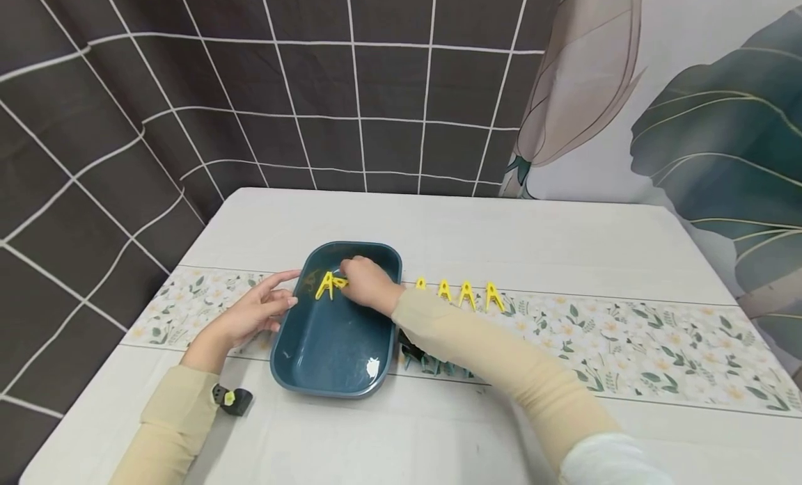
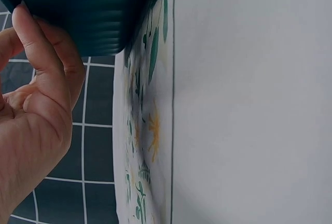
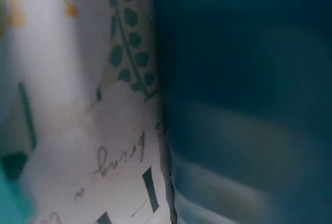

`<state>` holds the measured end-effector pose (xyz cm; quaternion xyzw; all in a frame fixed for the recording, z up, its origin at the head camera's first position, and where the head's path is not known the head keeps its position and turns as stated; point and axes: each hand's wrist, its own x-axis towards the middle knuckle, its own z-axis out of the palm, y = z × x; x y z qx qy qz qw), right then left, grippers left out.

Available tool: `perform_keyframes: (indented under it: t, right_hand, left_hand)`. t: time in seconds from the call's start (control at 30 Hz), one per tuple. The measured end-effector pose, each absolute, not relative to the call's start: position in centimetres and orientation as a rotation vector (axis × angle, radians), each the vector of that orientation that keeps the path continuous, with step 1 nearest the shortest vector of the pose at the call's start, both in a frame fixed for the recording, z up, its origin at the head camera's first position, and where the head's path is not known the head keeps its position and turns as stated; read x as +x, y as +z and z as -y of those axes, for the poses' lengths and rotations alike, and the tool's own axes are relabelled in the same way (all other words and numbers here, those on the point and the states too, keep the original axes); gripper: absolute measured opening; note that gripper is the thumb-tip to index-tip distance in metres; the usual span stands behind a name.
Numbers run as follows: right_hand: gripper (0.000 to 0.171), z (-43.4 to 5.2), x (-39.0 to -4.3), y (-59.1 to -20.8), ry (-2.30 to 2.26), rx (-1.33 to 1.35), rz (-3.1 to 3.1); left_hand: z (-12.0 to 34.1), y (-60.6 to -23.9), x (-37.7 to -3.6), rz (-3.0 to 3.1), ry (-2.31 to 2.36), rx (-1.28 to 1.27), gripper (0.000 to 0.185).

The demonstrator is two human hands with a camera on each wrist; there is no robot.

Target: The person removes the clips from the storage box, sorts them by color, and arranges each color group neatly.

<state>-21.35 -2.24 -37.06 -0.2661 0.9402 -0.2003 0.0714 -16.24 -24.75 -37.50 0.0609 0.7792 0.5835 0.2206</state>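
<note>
A dark blue-teal plastic basin (image 1: pixel 332 360) stands on the table. My right hand (image 1: pixel 371 284) reaches into its far part, fingers curled, and pinches a yellow clothespin (image 1: pixel 340 282) that is partly hidden by the hand. Just left of it, another yellow clothespin (image 1: pixel 324 285) lies in the basin. At the left side, my left hand (image 1: pixel 247 314) touches the basin's rim with loosely bent fingers; the left wrist view shows its fingertips (image 2: pixel 23 14) against the basin's outer wall (image 2: pixel 98 22). The right wrist view shows only the basin's side (image 3: pixel 244 79), not the hand.
Several yellow clothespins (image 1: pixel 466 295) stand in a row on the tablecloth right of the basin. Nearer, several teal clothespins (image 1: pixel 438 366) lie partly hidden beneath the right forearm. A flowered band (image 1: pixel 601 339) crosses the white cloth. A dark checked curtain (image 1: pixel 313 81) hangs behind.
</note>
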Motion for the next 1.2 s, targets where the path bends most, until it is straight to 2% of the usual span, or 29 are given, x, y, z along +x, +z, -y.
perform_keyframes:
  t: [0.17, 0.43, 0.77, 1.03, 1.2]
  right_hand:
    - [0.012, 2.4, -21.4, -36.9, -0.518, -0.817, -2.831]
    - [0.008, 2.4, -21.4, -36.7, -0.486, -0.867, -2.807]
    - [0.029, 1.6, -20.6, -34.5, -0.594, -0.873, -2.759]
    - [0.018, -0.1, -20.2, -32.6, -0.827, -0.865, -2.678]
    - [0.03, -1.5, -20.2, -31.9, -0.837, -0.825, -2.677]
  left_hand:
    - [24.7, -37.6, -16.3, -2.154, 1.614, 0.174, 0.065]
    - [24.7, -37.6, -16.3, -2.156, 1.614, 0.177, 0.065]
    - [24.9, -37.6, -16.3, -2.154, 1.618, 0.163, 0.065]
    - [25.0, -37.7, -16.3, -2.161, 1.609, 0.172, 0.065]
    - [24.9, -37.7, -16.3, -2.164, 1.602, 0.174, 0.065]
